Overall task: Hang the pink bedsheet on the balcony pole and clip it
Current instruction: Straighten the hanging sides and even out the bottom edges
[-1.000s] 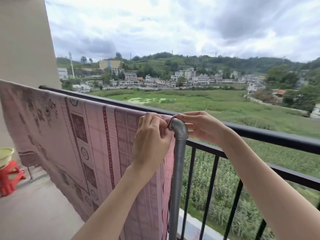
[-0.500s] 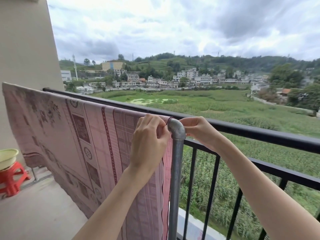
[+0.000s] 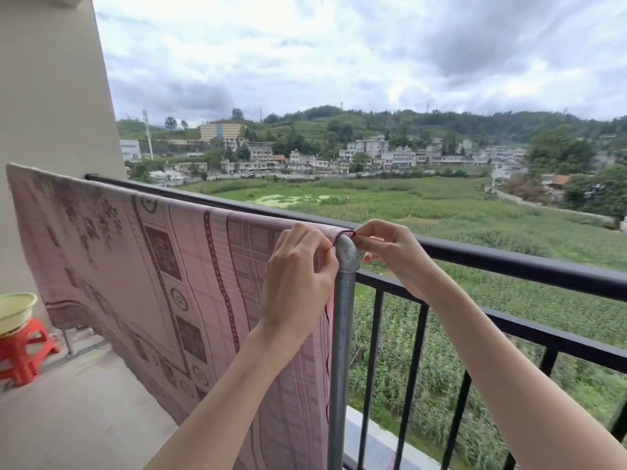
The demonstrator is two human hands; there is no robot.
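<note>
Both hands are pinching the pink bedsheet (image 3: 163, 273) beside the pole's elbow joint (image 3: 346, 254) — left hand (image 3: 298, 266) gripping its hem, right hand (image 3: 390, 247) nipping the corner — soft, light cloth, likely best held at the edge.

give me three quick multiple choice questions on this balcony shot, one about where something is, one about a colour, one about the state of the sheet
1. Where does the yellow-green basin sit?
A. on the red stool
B. on the railing
C. on the floor by the pole

2. What colour is the upright pole by the hands?
A. black
B. grey metal
C. white

3. What is the state of the bedsheet?
A. folded in a pile
B. draped over the pole, no clip in view
C. lying on the floor

Answers: 1 A, the basin rests on the red stool at far left. 2 B, the pole is grey, unlike the black railing. 3 B, the pink bedsheet hangs spread out while the left hand and right hand pinch its edge at the elbow.
</note>
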